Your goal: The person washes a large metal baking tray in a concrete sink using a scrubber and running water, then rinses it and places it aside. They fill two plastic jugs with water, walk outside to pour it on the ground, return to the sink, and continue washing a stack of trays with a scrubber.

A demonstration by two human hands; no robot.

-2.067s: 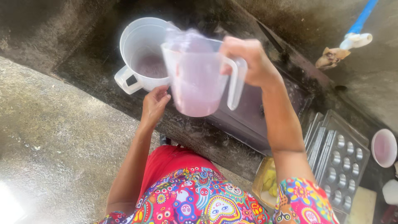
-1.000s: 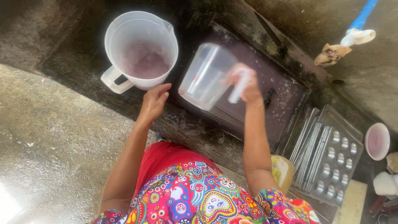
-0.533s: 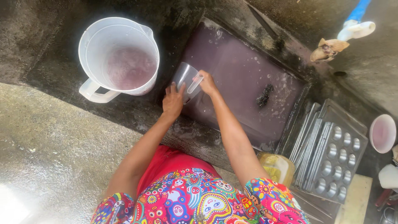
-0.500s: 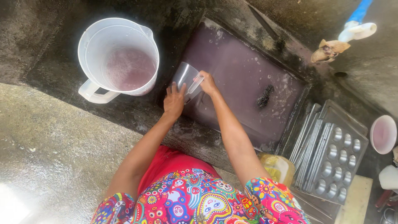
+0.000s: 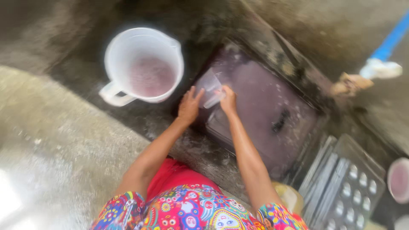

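From my remote feed, the head camera looks straight down on a person in a bright multicoloured patterned garment (image 5: pixel 191 211) bending over a dark, wet concrete floor (image 5: pixel 55 140). The right hand (image 5: pixel 228 99) is closed around the handle of a small clear plastic measuring jug (image 5: pixel 211 85), which lies tipped low into a large dark rectangular metal tray (image 5: pixel 272 115) filled with purplish liquid. The left hand (image 5: pixel 189 105) rests with fingers spread against the tray's near left edge, touching the jug's side; it grips nothing that I can make out. Just left of the tray stands a big white plastic pitcher with a handle (image 5: pixel 142 64), a shallow pool of pinkish liquid at its bottom. At lower right, a stack of grey metal moulding trays with oval cavities (image 5: pixel 349 183) leans near the tray. The frame is motion-blurred.
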